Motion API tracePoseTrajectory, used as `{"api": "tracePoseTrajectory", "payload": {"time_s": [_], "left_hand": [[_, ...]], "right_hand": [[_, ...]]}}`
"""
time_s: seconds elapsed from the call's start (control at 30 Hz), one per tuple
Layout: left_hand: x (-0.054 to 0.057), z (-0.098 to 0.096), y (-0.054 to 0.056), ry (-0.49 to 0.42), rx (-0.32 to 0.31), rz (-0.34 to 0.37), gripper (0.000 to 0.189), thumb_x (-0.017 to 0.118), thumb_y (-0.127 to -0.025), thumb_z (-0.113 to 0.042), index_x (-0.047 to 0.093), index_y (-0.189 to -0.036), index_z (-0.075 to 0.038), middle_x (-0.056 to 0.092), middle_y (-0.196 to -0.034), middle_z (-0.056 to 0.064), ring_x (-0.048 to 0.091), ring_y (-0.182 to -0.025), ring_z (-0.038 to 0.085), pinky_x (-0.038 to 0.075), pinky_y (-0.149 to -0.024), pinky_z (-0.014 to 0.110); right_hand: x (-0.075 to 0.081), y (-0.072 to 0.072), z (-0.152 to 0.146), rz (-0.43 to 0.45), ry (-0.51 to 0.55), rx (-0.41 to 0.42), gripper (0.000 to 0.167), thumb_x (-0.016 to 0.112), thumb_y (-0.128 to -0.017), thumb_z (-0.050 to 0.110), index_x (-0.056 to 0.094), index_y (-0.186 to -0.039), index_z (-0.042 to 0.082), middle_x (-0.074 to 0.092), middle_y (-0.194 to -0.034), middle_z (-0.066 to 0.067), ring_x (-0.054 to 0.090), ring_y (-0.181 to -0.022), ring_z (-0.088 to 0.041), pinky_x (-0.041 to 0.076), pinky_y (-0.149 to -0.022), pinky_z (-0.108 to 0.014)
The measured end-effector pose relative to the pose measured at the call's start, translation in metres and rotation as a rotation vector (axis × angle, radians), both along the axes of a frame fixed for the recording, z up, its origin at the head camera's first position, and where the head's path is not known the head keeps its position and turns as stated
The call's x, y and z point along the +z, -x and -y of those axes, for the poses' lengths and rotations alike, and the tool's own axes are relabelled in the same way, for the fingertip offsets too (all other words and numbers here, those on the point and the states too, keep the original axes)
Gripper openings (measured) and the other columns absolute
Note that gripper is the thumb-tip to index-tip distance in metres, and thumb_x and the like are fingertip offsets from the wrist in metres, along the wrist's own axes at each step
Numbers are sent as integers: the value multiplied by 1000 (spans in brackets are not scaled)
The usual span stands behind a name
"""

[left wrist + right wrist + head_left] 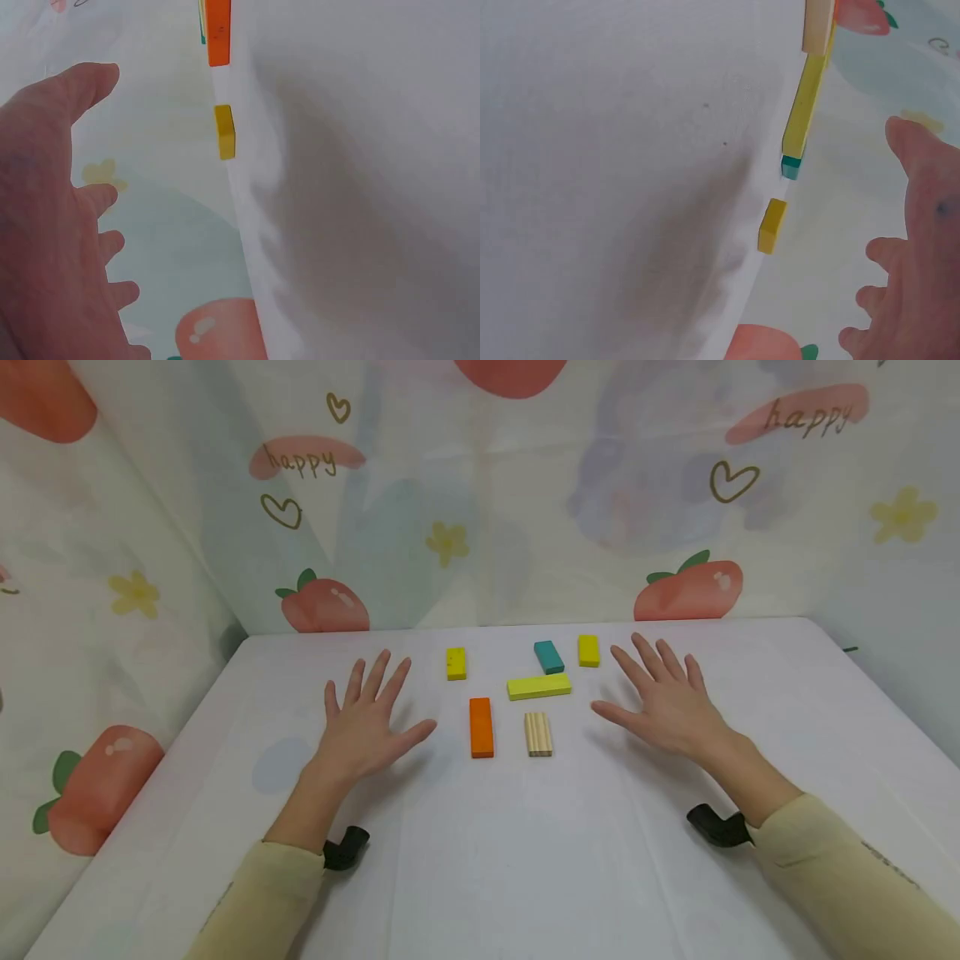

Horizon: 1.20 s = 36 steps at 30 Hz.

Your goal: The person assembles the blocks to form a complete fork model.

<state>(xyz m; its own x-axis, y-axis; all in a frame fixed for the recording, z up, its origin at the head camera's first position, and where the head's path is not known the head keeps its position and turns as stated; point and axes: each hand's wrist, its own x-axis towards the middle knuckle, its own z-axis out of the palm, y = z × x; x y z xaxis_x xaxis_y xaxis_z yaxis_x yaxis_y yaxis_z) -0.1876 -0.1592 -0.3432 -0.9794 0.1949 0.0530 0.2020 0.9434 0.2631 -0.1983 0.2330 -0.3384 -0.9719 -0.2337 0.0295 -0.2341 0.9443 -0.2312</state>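
Left hand (362, 735) and right hand (677, 710): empty, fingers spread, raised over the white surface (480, 868).
Between them, six separate blocks: long orange block (482, 727); short pale striped block (537, 734); long lime-yellow block (538, 687); short teal block (549, 657), close behind it, probably a tight finger gap; two short yellow blocks (456, 664).
Progress: handling apparently unstarted, all six remaining.
Beyond: fruit-printed fabric backdrop (495, 552).

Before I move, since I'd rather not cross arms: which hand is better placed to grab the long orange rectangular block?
Probably the left hand: it is empty and nearer that orange block. The right hand, also empty, is farther off, with the short striped beige block in between.
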Motion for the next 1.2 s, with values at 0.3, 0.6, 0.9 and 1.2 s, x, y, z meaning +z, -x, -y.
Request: {"api": "tracePoseTrajectory", "payload": {"time_s": [0.3, 0.6, 0.9, 1.2], "left_hand": [[-1, -20, 5, -47, -31, -26, 93, 52, -93, -69, 12, -166, -29, -1, -173, 2, -4, -158, 35, -5, -120, 69], [-5, -37, 8, -117, -62, -13, 93, 55, -93, -67, 11, -166, -30, -2, -173, -1, -3, -159, 32, -4, -121, 66], [-12, -47, 15, -221, -112, 12, 93, 61, -91, -64, 14, -165, -32, 1, -173, -5, 0, -159, 29, -4, -123, 62], [-20, -50, 23, -307, -205, -4, 91, 66, -89, -56, 22, -164, -30, 8, -173, -4, 9, -158, 30, 4, -123, 63]], "right_hand": [[3, 5, 14, -3, 9, 3, 92, 57, -97, 59, 17, -165, 12, 2, -170, -21, 1, -154, -49, -3, -120, -69], [3, 12, 25, -39, 80, 25, 88, 63, -96, 51, 23, -163, 11, 10, -170, -21, 7, -154, -46, 3, -122, -67], [-4, 19, 32, -79, 140, 90, 82, 66, -96, 43, 30, -161, 9, 20, -167, -22, 20, -152, -46, 15, -122, -63], [-11, 28, 37, -67, 222, 142, 76, 68, -98, 35, 32, -161, 12, 24, -166, -19, 24, -152, -43, 25, -119, -62]]}}
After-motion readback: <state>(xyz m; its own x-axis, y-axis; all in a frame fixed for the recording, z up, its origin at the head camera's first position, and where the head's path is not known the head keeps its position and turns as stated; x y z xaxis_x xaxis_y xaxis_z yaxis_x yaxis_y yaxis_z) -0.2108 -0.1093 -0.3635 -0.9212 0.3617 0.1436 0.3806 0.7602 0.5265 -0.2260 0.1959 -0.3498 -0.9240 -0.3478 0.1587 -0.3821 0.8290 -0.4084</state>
